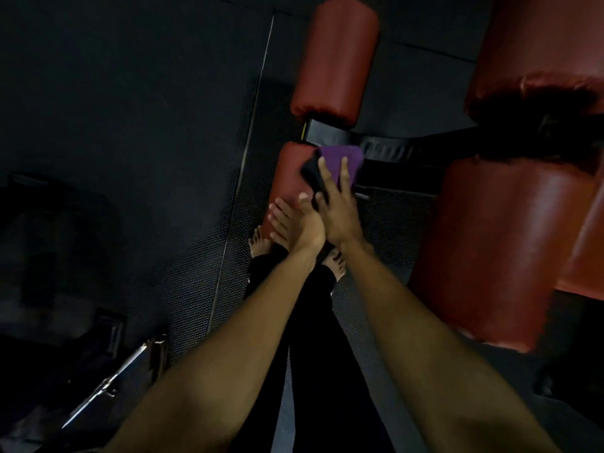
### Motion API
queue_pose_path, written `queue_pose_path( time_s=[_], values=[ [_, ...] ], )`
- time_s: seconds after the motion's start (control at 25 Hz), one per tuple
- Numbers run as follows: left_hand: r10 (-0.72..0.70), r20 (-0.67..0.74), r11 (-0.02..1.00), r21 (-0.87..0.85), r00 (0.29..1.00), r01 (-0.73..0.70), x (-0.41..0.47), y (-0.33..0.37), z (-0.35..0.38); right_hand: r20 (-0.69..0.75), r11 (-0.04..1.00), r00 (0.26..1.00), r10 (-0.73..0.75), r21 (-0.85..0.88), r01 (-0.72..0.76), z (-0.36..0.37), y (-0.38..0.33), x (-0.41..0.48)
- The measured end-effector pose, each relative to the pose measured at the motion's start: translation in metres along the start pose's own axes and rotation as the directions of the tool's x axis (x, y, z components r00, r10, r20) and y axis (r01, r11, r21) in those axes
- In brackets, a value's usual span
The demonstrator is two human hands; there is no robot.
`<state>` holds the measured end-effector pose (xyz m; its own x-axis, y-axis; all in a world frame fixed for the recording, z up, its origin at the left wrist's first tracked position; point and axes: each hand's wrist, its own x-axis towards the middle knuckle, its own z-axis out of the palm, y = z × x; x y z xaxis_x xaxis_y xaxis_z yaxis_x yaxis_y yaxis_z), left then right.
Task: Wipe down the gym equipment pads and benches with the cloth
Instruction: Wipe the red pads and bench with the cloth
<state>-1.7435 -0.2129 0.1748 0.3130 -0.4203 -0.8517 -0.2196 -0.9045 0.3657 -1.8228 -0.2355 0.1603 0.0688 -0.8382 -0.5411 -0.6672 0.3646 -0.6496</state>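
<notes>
A purple cloth (346, 161) is being pressed onto a red roller pad (284, 171).
Soft, light and limp, it is likely best pinned under a flat palm. The right hand (336, 204) is being laid on it, fingers straight. At 7 o'clock the left hand (300, 223) is being rested on the slick pad, fingers relaxed. A dark rubber floor (130, 125) is lying around.

Floor (130, 93): black rubber matting, matte, in large sheets. Floor seam (243, 158): thin pale line running steeply from top to bottom. Right of the seam: matting with a finer dimpled texture (385, 223). Left of the seam, low down: chrome bar (108, 380) lying at a slant, catching a glint. Further left of the seam: bulky dark equipment (49, 240), blurred, form unclear. Light: dim throughout.
</notes>
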Motion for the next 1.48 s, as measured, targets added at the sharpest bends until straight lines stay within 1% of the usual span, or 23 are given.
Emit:
queue_pose_path(
  time_s=[0.04,0.16,0.24,0.32,0.4,0.44,0.48,0.56,0.64,0.68,0.72,0.8,0.88,0.96,1.0,1.04,1.08,1.12,1.2,1.24,1.32,1.4,1.48],
  values=[
    [0.044,-0.011,0.999,-0.017,0.999,-0.044,0.003,-0.003,-0.004,-0.041,0.997,0.999,0.028,0.07,-0.026,-0.006,-0.003,0.008],
    [0.008,-0.054,0.975,-0.221,0.999,-0.02,0.021,-0.009,-0.024,-0.064,0.944,0.983,0.172,0.296,-0.146,0.01,-0.007,-0.005],
    [-0.015,0.011,0.941,-0.339,1.0,0.018,0.06,-0.03,-0.031,-0.062,0.892,0.966,0.251,0.401,-0.206,0.032,-0.004,-0.037],
    [-0.068,0.207,0.916,-0.375,0.976,0.144,0.089,-0.043,-0.043,-0.031,0.914,0.969,0.244,0.341,-0.22,0.045,0.001,-0.069],
    [-0.096,0.225,0.927,-0.334,0.97,0.17,0.091,-0.044,-0.049,0.032,0.98,0.989,0.143,0.135,-0.146,0.048,0.002,-0.09],
    [-0.142,0.256,0.913,-0.34,0.956,0.226,0.092,-0.047,-0.047,0.049,0.997,0.996,0.069,0.028,-0.071,0.048,0.002,-0.093],
    [-0.162,0.274,0.895,-0.365,0.948,0.258,0.101,-0.056,-0.042,0.054,0.999,0.999,-0.002,-0.052,0.005,0.045,0.002,-0.087],
    [-0.144,0.234,0.892,-0.391,0.961,0.229,0.116,-0.075,-0.03,0.056,0.986,0.995,-0.084,-0.14,0.091,0.033,0.001,-0.061],
    [-0.105,0.144,0.953,-0.269,0.984,0.141,0.076,-0.055,-0.026,0.038,0.981,0.993,-0.112,-0.158,0.116,0.018,-0.001,-0.027],
    [-0.043,0.099,0.978,-0.199,0.994,0.062,0.035,-0.029,-0.033,0.019,0.985,0.995,-0.097,-0.141,0.099,0.011,0.0,-0.013],
    [0.018,0.055,0.991,-0.136,0.998,-0.01,0.014,-0.017,-0.035,-0.001,0.992,0.998,-0.068,-0.104,0.068,0.006,-0.002,-0.002],
    [0.057,-0.004,0.996,-0.073,0.998,-0.057,0.017,-0.027,-0.032,-0.03,1.0,0.999,0.019,0.0,-0.019,0.005,-0.002,0.006],
    [0.016,-0.02,0.986,-0.163,1.0,-0.019,0.048,-0.042,-0.042,-0.033,0.978,0.989,0.141,0.162,-0.134,0.012,-0.002,-0.005],
    [-0.091,0.147,0.953,-0.273,0.985,0.129,0.111,-0.078,-0.036,-0.028,0.944,0.981,0.194,0.276,-0.178,0.024,0.005,-0.031],
    [-0.122,0.19,0.923,-0.339,0.974,0.182,0.15,-0.102,-0.024,-0.019,0.945,0.98,0.196,0.27,-0.184,0.031,0.009,-0.046],
    [-0.157,0.185,0.899,-0.38,0.97,0.217,0.174,-0.116,-0.013,-0.004,0.958,0.983,0.183,0.226,-0.177,0.037,0.012,-0.06],
    [-0.18,0.186,0.901,-0.363,0.966,0.237,0.184,-0.122,-0.009,0.011,0.974,0.987,0.161,0.158,-0.16,0.042,0.014,-0.071],
    [-0.195,0.105,0.916,-0.335,0.975,0.219,0.187,-0.119,-0.01,0.02,0.987,0.991,0.13,0.089,-0.132,0.046,0.014,-0.08],
    [-0.172,-0.078,0.952,-0.27,0.982,0.145,0.151,-0.105,-0.005,0.031,0.997,0.998,0.051,-0.054,-0.05,0.048,0.013,-0.093],
    [-0.149,-0.113,0.964,-0.238,0.982,0.119,0.102,-0.073,-0.011,0.038,0.994,0.999,0.002,-0.106,0.002,0.044,0.012,-0.091],
    [-0.069,-0.097,0.99,-0.131,0.993,0.056,0.014,-0.019,-0.023,0.065,0.97,0.995,-0.081,-0.226,0.093,0.032,0.011,-0.071],
    [0.041,-0.009,0.994,-0.101,0.999,-0.042,-0.002,-0.023,-0.013,0.071,0.95,0.994,-0.087,-0.295,0.105,0.019,0.003,-0.037],
    [0.039,-0.047,0.998,-0.045,0.998,-0.042,0.003,-0.027,-0.006,0.021,0.967,0.997,-0.076,-0.244,0.078,0.007,-0.007,-0.006]
  ],
)
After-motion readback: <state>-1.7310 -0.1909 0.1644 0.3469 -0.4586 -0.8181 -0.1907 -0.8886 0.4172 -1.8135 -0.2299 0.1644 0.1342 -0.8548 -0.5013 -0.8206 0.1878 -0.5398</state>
